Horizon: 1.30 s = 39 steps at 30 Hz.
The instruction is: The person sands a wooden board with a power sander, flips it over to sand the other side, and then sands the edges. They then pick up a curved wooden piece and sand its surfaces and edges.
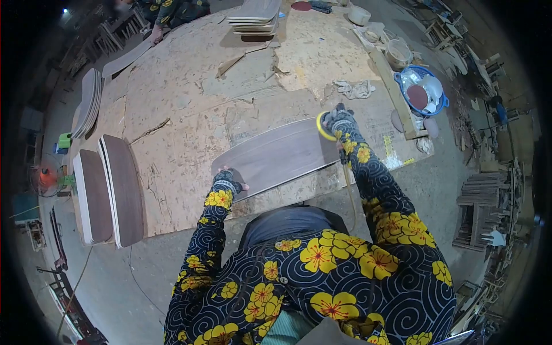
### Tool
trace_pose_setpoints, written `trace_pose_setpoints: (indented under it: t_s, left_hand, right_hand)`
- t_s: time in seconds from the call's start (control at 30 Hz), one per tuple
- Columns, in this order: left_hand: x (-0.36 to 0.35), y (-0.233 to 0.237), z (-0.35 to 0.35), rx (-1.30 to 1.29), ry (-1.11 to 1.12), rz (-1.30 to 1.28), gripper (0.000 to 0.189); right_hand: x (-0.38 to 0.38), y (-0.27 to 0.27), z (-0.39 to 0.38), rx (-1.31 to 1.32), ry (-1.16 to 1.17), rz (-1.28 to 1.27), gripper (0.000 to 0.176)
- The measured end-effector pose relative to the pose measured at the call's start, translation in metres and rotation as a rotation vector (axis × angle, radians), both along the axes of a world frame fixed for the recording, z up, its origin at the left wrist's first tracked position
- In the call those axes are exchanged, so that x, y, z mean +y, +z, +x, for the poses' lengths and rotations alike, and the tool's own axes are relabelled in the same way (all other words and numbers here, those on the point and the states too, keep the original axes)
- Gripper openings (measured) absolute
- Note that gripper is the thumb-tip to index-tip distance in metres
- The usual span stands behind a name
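Observation:
A long curved wooden board (279, 150) with a grey-brown face lies near the front edge of the worktable. My left hand (227, 180), in a dark fingerless glove, rests on the board's left end with its fingers apart. At the opposite end, my gloved right hand (340, 119) is closed around a sander with a round yellow pad (321, 127), which meets the board's right end. A hose (350, 198) hangs from the sander past the table edge. My hand and sleeve hide most of the tool's body.
Curved boards (122, 192) stand at the table's left edge, with another stack (255, 17) at the back. A crumpled rag (354, 89) lies beyond the sander. Right of a wooden strip (397, 95) sits a blue basket (446, 102). Another person's hand (156, 34) touches a board at far left.

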<state>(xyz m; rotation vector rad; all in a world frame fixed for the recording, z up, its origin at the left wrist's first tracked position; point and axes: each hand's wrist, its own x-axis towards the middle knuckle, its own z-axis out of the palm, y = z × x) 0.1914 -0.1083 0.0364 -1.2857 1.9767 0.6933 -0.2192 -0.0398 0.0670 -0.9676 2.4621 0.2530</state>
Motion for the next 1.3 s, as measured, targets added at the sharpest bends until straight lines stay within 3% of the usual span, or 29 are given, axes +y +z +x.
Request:
trace_pose_setpoints:
  t_s: [0.07, 0.1, 0.2, 0.27, 0.3, 0.37, 0.47, 0.57, 0.67, 0.7, 0.87, 0.93, 1.0, 1.07, 1.2, 1.3]
  left_hand:
    - [-0.003, -0.007, 0.001, 0.012, 0.004, 0.008, 0.111]
    - [-0.003, -0.009, 0.002, 0.011, 0.002, 0.013, 0.112]
    - [-0.004, -0.009, 0.002, 0.012, 0.006, 0.02, 0.112]
    - [-0.003, -0.012, -0.001, -0.028, 0.036, 0.002, 0.111]
    - [-0.003, -0.01, -0.001, -0.026, 0.024, -0.002, 0.111]
    - [-0.004, -0.02, 0.002, -0.023, 0.03, -0.017, 0.111]
    - [0.002, 0.0, 0.002, -0.008, -0.027, -0.024, 0.11]
    - [0.007, -0.002, 0.008, 0.03, 0.009, -0.032, 0.116]
    - [0.007, -0.015, 0.019, 0.03, -0.01, -0.034, 0.123]
    - [0.006, -0.013, 0.019, 0.032, -0.015, -0.03, 0.123]
    - [0.001, -0.01, 0.015, 0.005, -0.059, -0.017, 0.123]
    - [0.001, -0.013, 0.016, 0.02, -0.065, -0.02, 0.123]
    - [0.0, -0.015, 0.017, 0.023, -0.069, -0.024, 0.123]
    - [0.001, -0.018, 0.017, 0.017, -0.069, -0.025, 0.122]
    - [0.002, -0.009, 0.017, 0.004, -0.135, -0.028, 0.123]
    - [0.001, -0.008, 0.015, -0.001, -0.143, -0.029, 0.123]
  right_hand:
    - [0.002, 0.04, 0.034, 0.097, 0.339, 0.21, 0.053]
    - [0.008, 0.041, 0.036, -0.027, 0.199, -0.034, 0.065]
    - [-0.004, 0.028, 0.03, -0.191, -0.212, -0.202, 0.06]
    - [0.0, 0.022, 0.028, -0.162, -0.171, -0.223, 0.059]
    - [0.003, 0.023, 0.038, -0.086, 0.011, -0.181, 0.059]
    - [0.009, 0.026, 0.066, -0.033, 0.159, -0.153, 0.062]
    - [0.017, 0.036, 0.122, -0.1, 0.046, -0.226, 0.07]
    - [0.038, 0.041, 0.159, -0.197, 0.272, -0.26, 0.075]
    - [0.044, 0.038, 0.153, -0.12, 0.115, -0.132, 0.077]
    - [0.046, 0.013, 0.129, -0.084, 0.089, -0.127, 0.076]
    - [0.08, 0.043, 0.075, -0.21, -0.517, -0.341, 0.079]
    - [0.082, 0.04, 0.066, -0.081, -0.318, -0.254, 0.077]
    - [0.082, 0.038, 0.069, -0.028, -0.268, -0.237, 0.075]
    - [0.083, 0.033, 0.086, -0.044, -0.366, -0.288, 0.075]
    - [0.088, 0.031, 0.112, -0.006, -0.189, -0.287, 0.072]
    - [0.092, 0.03, 0.094, -0.024, -0.339, -0.337, 0.071]
